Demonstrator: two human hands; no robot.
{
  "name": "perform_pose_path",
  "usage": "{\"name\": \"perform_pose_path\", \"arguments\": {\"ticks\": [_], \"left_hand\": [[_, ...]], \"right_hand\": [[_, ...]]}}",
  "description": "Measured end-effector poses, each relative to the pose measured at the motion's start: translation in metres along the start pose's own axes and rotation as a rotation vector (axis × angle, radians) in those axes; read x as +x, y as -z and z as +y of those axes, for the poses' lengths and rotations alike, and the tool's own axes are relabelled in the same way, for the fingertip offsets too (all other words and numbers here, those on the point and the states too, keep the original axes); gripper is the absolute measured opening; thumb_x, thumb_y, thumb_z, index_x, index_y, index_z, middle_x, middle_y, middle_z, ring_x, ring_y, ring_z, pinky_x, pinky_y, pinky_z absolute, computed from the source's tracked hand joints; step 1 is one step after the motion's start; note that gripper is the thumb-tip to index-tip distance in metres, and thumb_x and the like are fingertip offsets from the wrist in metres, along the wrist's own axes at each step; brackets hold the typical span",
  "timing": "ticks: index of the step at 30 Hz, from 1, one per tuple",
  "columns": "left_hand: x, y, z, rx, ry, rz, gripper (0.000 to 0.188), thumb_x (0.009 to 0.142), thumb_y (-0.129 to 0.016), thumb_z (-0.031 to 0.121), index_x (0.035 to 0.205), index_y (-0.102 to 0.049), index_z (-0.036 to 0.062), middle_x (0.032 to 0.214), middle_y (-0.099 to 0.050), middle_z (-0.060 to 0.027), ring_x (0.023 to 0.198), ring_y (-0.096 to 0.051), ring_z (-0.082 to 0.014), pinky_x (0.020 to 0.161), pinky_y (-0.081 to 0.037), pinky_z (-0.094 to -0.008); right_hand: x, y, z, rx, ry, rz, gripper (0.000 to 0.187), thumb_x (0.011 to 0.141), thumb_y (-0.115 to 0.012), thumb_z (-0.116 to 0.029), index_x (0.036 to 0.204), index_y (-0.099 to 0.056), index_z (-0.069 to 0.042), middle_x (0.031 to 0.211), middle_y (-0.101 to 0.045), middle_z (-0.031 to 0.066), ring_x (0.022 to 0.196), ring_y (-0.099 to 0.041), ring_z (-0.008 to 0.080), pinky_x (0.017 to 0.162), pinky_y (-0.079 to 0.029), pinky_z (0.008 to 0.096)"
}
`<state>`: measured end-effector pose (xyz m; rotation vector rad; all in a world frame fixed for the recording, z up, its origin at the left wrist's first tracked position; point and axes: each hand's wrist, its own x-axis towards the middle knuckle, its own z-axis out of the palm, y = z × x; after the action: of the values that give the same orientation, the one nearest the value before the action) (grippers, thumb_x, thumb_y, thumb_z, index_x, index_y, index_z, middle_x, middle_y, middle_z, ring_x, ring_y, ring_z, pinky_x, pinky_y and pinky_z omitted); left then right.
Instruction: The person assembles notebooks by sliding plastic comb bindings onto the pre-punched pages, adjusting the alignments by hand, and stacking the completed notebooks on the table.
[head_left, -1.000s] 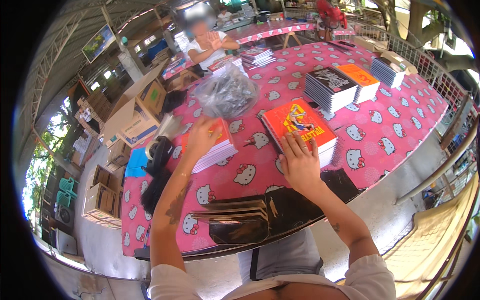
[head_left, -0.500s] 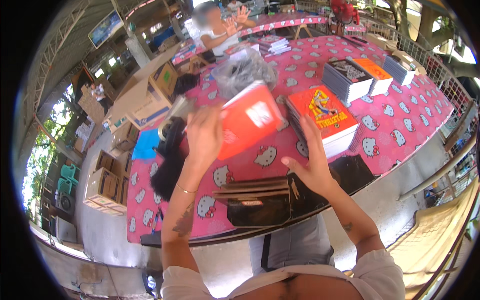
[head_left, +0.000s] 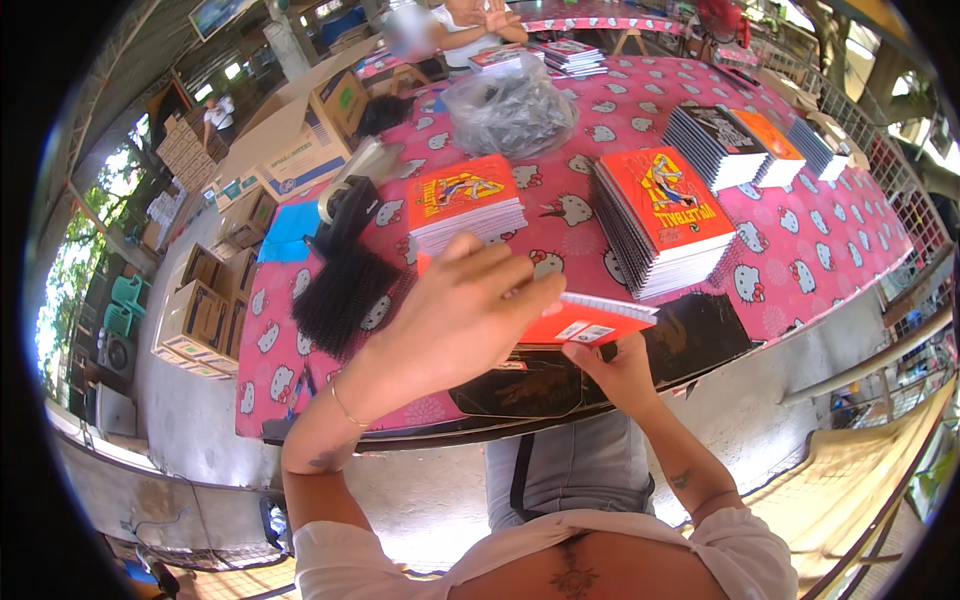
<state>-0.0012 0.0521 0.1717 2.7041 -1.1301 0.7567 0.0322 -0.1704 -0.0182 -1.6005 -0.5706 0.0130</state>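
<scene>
Over the near edge of the table I hold a red notebook (head_left: 570,328), tilted, its page edges upward and its back cover toward me. My left hand (head_left: 465,305) is closed with curled fingers at its left part and hides much of it. My right hand (head_left: 615,375) grips the lower right corner, thumb on the cover. Just beyond my left hand sits a stack of red notebooks (head_left: 465,205) with an illustrated cover. To the right stands a taller stack of spiral-bound notebooks (head_left: 665,220). Black plastic spiral coils (head_left: 345,300) lie left of my left hand.
A black tape dispenser (head_left: 345,210) and a blue sheet (head_left: 293,232) are at the table's left. Beyond are a clear plastic bag (head_left: 510,108), more notebook stacks (head_left: 715,145) and a person (head_left: 470,25). Black boards (head_left: 690,340) line the near edge; cardboard boxes (head_left: 205,330) stand on the floor.
The red notebook has come down toward me from over the table, and my right hand has moved from the right stack to grip it. The left stack, earlier hidden, now shows.
</scene>
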Motion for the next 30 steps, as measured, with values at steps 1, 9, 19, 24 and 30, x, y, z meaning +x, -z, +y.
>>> {"name": "perform_pose_path", "arguments": {"ticks": [1, 9, 19, 24, 30], "left_hand": [[-0.013, -0.008, 0.000, 0.067, 0.028, 0.024, 0.029, 0.084, -0.075, 0.013, 0.113, -0.072, 0.0088, 0.083, -0.062, -0.0034, 0.079, -0.061, -0.0214, 0.075, -0.040, -0.0377], [-0.136, -0.097, 0.028, 0.177, 0.688, 0.274, 0.057, 0.106, -0.053, 0.038, 0.147, -0.051, -0.0011, 0.154, -0.048, -0.0221, 0.148, -0.038, -0.0358, 0.121, -0.025, -0.0480], [-0.193, -0.155, -0.110, 0.368, 0.963, 0.217, 0.026, 0.100, -0.059, 0.021, 0.110, -0.071, -0.0009, 0.112, -0.069, -0.0158, 0.103, -0.064, -0.0408, 0.084, -0.055, -0.0455], [-0.208, -0.180, -0.134, 0.661, 0.770, 0.150, 0.011, 0.092, -0.066, 0.019, 0.092, -0.065, 0.0086, 0.093, -0.063, -0.0080, 0.090, -0.064, -0.0278, 0.075, -0.054, -0.0412], [-0.216, -0.172, -0.121, 0.668, 0.777, 0.013, 0.015, 0.092, -0.068, 0.022, 0.094, -0.065, 0.0080, 0.095, -0.065, -0.0075, 0.091, -0.066, -0.0278, 0.076, -0.055, -0.0420]], "right_hand": [[0.001, -0.004, -0.009, -0.099, 0.069, 0.030, 0.044, 0.086, -0.083, -0.008, 0.125, -0.064, 0.000, 0.117, -0.069, 0.0107, 0.098, -0.064, 0.0145, 0.087, -0.051, 0.0312], [-0.004, -0.031, -0.001, 0.171, -0.012, -0.003, 0.057, 0.093, -0.074, -0.004, 0.143, -0.047, -0.001, 0.131, -0.059, 0.0139, 0.119, -0.058, 0.0188, 0.105, -0.045, 0.0335], [0.005, 0.041, 0.041, 0.050, 0.108, 0.078, 0.061, 0.090, -0.082, -0.023, 0.138, -0.053, 0.001, 0.126, -0.060, 0.0116, 0.116, -0.058, 0.0201, 0.100, -0.046, 0.0323], [0.009, 0.028, -0.006, -0.017, 0.211, 0.296, 0.057, 0.090, -0.081, -0.026, 0.135, -0.057, -0.001, 0.127, -0.061, 0.0111, 0.116, -0.058, 0.0223, 0.102, -0.046, 0.0379], [0.036, -0.032, -0.085, -0.735, 0.726, 0.055, 0.035, 0.085, -0.077, -0.020, 0.118, -0.071, -0.010, 0.117, -0.064, 0.0098, 0.110, -0.062, 0.0257, 0.091, -0.048, 0.0414]]}}
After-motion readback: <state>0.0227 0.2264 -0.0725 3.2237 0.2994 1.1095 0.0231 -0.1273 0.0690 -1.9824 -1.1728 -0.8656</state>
